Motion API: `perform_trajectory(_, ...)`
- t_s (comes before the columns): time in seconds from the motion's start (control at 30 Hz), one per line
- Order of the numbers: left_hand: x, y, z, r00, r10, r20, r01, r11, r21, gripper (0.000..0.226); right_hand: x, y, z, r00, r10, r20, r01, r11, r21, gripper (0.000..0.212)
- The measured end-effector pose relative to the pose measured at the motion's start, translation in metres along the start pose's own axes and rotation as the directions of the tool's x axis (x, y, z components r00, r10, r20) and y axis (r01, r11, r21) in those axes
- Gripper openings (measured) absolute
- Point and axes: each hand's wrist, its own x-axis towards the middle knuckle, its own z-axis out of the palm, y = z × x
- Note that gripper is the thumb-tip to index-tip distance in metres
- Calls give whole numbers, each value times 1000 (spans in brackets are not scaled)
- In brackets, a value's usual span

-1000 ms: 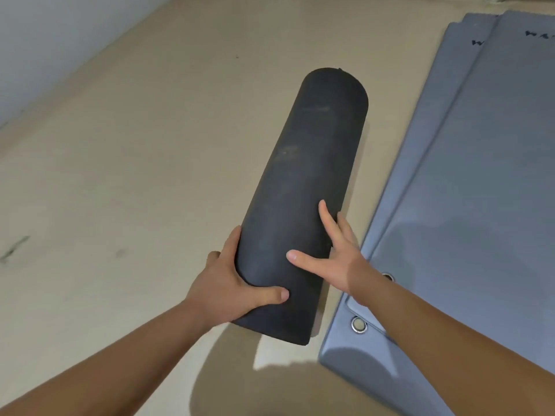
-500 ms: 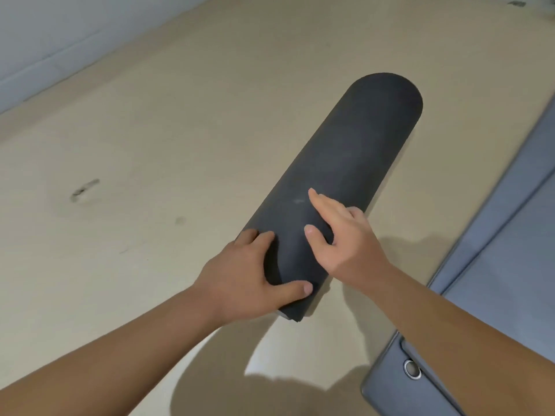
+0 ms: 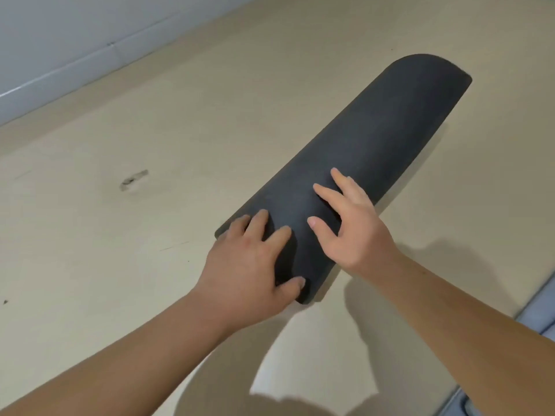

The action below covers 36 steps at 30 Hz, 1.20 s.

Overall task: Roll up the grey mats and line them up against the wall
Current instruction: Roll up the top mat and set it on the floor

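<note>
A rolled-up dark grey mat (image 3: 369,145) runs diagonally from the lower middle to the upper right, above the beige floor. My left hand (image 3: 249,265) grips its near end, with fingers spread over the top and the thumb by the end face. My right hand (image 3: 345,232) lies on the roll just beyond, fingers apart and curled over its right side. The far end of the roll points up and to the right. The roll's underside is hidden.
A pale wall with a white skirting board (image 3: 75,67) crosses the upper left. The beige floor (image 3: 150,130) carries a dark scuff mark (image 3: 133,179). A sliver of flat grey mats (image 3: 540,313) shows at the right edge.
The view has swung left, so the wall shows more and the flat mats have slid almost out of frame. The roll has turned further to the right, with both hands still on it.
</note>
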Motion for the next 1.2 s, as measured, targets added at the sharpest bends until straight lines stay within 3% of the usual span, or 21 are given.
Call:
perform_trajectory(0.07,1,-18,16,991,-107,76,106,994,9,92,3,3,2,1000,-13,-23,14,999,30,51)
perform_trajectory(0.13,4,-50,20,984,-177,16,177,981,-84,90,-3,6,10,1000,-8,-27,7,999,-46,50)
perform_trajectory(0.2,-1,-73,21,983,-151,-107,147,988,-49,70,-11,10,22,997,17,71,-16,1000,-19,55)
perform_trajectory(0.27,-8,-82,27,990,-87,-107,95,993,67,58,-17,5,30,972,86,218,-115,985,126,54)
perform_trajectory(0.37,-2,-91,29,998,-67,13,65,990,122,71,-10,-2,42,979,177,97,-197,939,282,48)
perform_trajectory(0.47,2,-90,29,999,-14,44,9,992,129,77,0,-17,40,929,295,221,-357,870,339,45)
perform_trajectory(0.57,0,-73,38,995,82,53,-91,974,209,73,-1,-20,38,948,222,227,-275,932,237,57)
perform_trajectory(0.7,0,-64,50,983,158,-94,-134,966,223,61,-8,-17,33,975,153,162,-191,948,255,64)
perform_trajectory(0.83,0,-49,43,966,204,-161,-185,975,126,56,-18,-14,29,973,164,162,-205,937,282,57)
perform_trajectory(0.93,-3,-25,40,942,188,-278,-234,962,-140,27,-22,-22,24,998,20,-54,-18,1000,24,53)
perform_trajectory(1.0,-20,-19,50,976,30,-215,-128,878,-461,22,-20,-24,18,980,-143,-135,117,977,-180,48)
perform_trajectory(1.07,-42,-22,68,989,-150,6,114,725,-679,22,-16,-27,11,972,-186,-145,150,962,-228,41)
perform_trajectory(1.13,-58,-30,81,928,-306,212,364,630,-686,38,-15,-27,15,987,-141,-79,126,977,-174,40)
perform_trajectory(1.2,-67,-36,78,863,-447,234,491,638,-593,56,-14,-29,28,991,-137,-5,134,975,-179,42)
